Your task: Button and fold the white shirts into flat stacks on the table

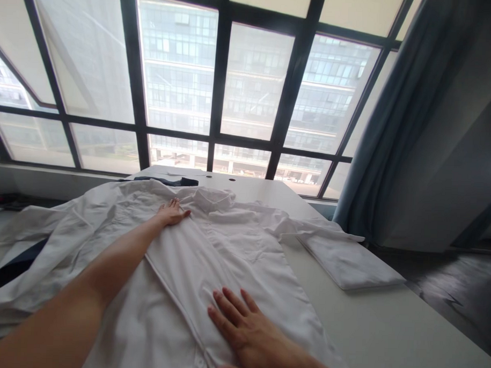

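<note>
A white long-sleeved shirt (243, 248) lies spread over the table, its collar at the far end and its front edge running down the middle, with a button near the bottom. My left hand (172, 212) rests on the upper part of the shirt, left of the collar, fingers apart and pointing away. Nearer to me, my right hand (246, 326) lies flat on the lower part, palm down with fingers spread. Neither hand holds anything. The shirt's cloth is wrinkled, more so on the left.
A folded white cloth (351, 263) lies on the white table (389, 323) at right. Dark items show at left (19, 262) and behind the collar (185, 182). Beyond the table stand large windows (219, 70) and a blue-grey curtain (392, 130).
</note>
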`<state>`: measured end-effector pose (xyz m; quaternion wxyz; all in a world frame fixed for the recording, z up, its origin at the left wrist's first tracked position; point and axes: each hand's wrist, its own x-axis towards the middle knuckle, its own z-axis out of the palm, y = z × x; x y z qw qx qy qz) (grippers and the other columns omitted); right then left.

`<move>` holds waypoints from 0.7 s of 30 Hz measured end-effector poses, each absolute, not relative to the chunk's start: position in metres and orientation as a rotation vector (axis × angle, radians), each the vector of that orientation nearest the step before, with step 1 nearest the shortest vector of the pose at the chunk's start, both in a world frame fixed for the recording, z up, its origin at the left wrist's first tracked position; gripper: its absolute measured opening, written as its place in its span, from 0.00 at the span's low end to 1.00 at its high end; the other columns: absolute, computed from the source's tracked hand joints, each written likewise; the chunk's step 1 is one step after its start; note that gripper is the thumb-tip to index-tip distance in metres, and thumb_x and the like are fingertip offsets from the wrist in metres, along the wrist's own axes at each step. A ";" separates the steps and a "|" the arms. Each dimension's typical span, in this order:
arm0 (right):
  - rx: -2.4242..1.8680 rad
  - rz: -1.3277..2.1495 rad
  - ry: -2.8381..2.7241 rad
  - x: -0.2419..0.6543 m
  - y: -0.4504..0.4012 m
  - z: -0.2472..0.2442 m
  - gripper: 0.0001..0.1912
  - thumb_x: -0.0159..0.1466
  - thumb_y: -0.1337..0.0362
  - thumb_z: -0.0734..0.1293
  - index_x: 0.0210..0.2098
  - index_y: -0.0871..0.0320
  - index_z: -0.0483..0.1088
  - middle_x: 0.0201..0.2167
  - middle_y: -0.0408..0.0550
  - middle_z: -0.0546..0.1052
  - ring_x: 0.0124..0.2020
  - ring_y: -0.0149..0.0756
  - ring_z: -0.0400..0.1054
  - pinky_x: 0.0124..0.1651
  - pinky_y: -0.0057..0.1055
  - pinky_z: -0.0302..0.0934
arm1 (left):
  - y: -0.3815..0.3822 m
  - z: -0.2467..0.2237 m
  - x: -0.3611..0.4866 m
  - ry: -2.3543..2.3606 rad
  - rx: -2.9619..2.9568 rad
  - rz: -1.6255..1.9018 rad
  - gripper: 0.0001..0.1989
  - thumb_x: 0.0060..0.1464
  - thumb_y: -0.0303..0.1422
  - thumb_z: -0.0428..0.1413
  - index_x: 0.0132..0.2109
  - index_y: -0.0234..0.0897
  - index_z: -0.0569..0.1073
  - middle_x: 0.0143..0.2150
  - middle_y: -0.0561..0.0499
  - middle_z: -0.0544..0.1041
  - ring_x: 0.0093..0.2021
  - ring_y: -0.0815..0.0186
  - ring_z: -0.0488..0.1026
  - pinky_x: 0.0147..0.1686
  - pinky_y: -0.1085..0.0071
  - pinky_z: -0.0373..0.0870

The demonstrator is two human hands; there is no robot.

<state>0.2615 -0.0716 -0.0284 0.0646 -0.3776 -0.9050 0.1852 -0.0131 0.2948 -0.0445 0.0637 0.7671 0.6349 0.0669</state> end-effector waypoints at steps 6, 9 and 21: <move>-1.156 0.588 -2.713 0.260 -0.074 -0.027 0.43 0.65 0.40 0.59 0.72 0.52 0.41 0.72 0.56 0.41 0.72 0.52 0.34 0.70 0.55 0.29 | 0.278 -0.033 -0.004 2.080 2.297 0.218 0.42 0.63 0.55 0.36 0.71 0.26 0.49 0.73 0.33 0.42 0.71 0.42 0.39 0.66 0.46 0.39; -1.159 0.604 -2.702 0.260 -0.077 -0.022 0.43 0.65 0.40 0.59 0.72 0.52 0.41 0.72 0.55 0.41 0.72 0.52 0.34 0.70 0.55 0.29 | 0.252 -0.029 0.008 2.086 2.354 0.165 0.39 0.65 0.50 0.37 0.70 0.22 0.49 0.72 0.29 0.40 0.72 0.43 0.37 0.66 0.45 0.35; -1.141 0.613 -2.730 0.258 -0.080 -0.017 0.55 0.56 0.34 0.64 0.72 0.53 0.39 0.72 0.56 0.40 0.72 0.55 0.32 0.70 0.55 0.27 | 0.108 -0.049 -0.026 1.535 2.700 -0.049 0.40 0.62 0.56 0.35 0.71 0.33 0.52 0.72 0.39 0.48 0.72 0.55 0.45 0.67 0.53 0.41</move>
